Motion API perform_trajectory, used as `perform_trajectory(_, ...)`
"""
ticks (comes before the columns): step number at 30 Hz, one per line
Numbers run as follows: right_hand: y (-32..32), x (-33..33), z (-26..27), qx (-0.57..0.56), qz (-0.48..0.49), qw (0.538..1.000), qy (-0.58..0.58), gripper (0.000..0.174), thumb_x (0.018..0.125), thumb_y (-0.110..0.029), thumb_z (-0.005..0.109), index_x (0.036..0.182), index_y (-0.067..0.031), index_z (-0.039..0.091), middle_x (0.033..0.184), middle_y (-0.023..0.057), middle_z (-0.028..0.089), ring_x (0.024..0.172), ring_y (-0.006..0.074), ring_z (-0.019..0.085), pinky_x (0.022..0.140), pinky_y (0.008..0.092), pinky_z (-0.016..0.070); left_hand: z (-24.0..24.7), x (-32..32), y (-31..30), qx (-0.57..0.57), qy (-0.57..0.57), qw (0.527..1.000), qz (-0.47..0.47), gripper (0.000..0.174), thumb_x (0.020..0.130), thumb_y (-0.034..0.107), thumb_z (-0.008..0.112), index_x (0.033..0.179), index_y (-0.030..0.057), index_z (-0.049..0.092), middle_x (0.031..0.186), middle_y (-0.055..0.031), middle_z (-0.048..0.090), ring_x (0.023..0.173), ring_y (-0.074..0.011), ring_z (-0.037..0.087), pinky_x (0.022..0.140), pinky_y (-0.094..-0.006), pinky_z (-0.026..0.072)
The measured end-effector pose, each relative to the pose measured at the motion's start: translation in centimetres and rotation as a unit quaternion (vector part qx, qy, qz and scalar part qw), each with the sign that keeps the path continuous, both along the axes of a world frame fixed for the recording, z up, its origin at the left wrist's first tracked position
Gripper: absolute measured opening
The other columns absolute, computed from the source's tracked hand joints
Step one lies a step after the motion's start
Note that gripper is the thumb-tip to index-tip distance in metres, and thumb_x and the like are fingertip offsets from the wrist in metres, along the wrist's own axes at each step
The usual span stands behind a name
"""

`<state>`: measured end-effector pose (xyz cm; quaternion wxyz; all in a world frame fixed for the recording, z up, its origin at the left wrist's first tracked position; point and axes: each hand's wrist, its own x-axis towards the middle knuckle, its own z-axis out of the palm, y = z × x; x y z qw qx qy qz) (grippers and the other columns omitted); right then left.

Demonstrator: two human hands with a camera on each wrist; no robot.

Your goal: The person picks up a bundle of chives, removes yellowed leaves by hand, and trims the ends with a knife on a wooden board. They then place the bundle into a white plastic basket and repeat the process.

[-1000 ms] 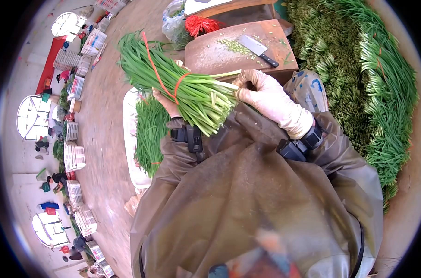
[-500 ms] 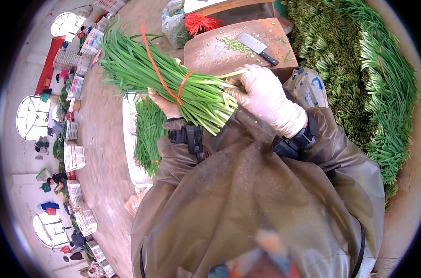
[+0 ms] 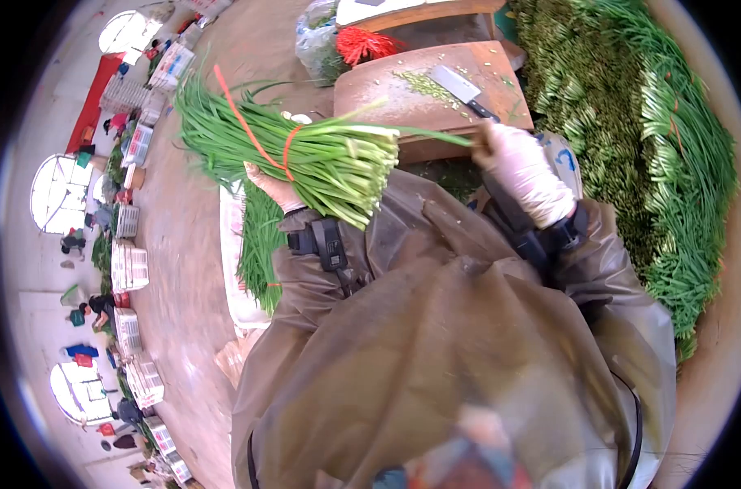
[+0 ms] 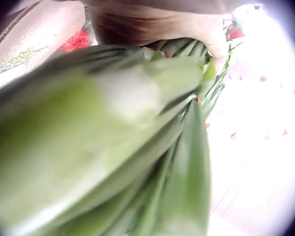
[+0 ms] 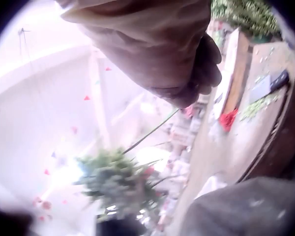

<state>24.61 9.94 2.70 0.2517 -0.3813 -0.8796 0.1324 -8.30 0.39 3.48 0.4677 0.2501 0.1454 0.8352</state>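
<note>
A thick bunch of long green chives (image 3: pixel 338 155), bound with a red band (image 3: pixel 290 151), lies across my left hand (image 3: pixel 273 189). That hand grips it from below, its thumb showing at the near side and most fingers hidden behind the stalks. The pale cut ends point toward my right hand (image 3: pixel 527 175), which wears a whitish glove and pinches one green chive stalk (image 3: pixel 436 135) stretching away from the bunch. In the right wrist view, the stalk (image 5: pixel 152 131) runs from the curled fingertips toward the blurred bunch (image 5: pixel 118 179).
A cleaver (image 3: pixel 452 83) and chopped bits lie on the wooden board (image 3: pixel 370 94) ahead. Red ties (image 3: pixel 364 46) and a plastic bag (image 3: pixel 317 45) are behind it. More chives (image 3: pixel 260 236) fill a white crate (image 3: pixel 230 236) at left; piled greens (image 3: pixel 591 138) line the right.
My right hand has moved right, away from the bunch, drawing a single stalk with it. The bunch has shifted slightly left, still in my left hand.
</note>
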Motion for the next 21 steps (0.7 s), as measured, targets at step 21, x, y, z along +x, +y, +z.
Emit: perform_trajectory(21, -5.3, -5.6, 6.0, -0.295, 0.090, 0.936, 0.173, 0.029, 0.089, -0.028, 0.065, 0.106, -0.0044, 0.064, 0.092, 0.0198, 0.068, 0.092, 0.0375, 0.066, 0.080, 0.0431, 0.0513, -3.0, -0.1, 0.1, 0.044, 0.075, 0.996, 0.035, 0.093, 0.083, 0.069, 0.059, 0.149, 0.0106, 0.034, 0.144, -0.0144, 0.045, 0.127, -0.0318, 0.050, 0.107, -0.0509, 0.0437)
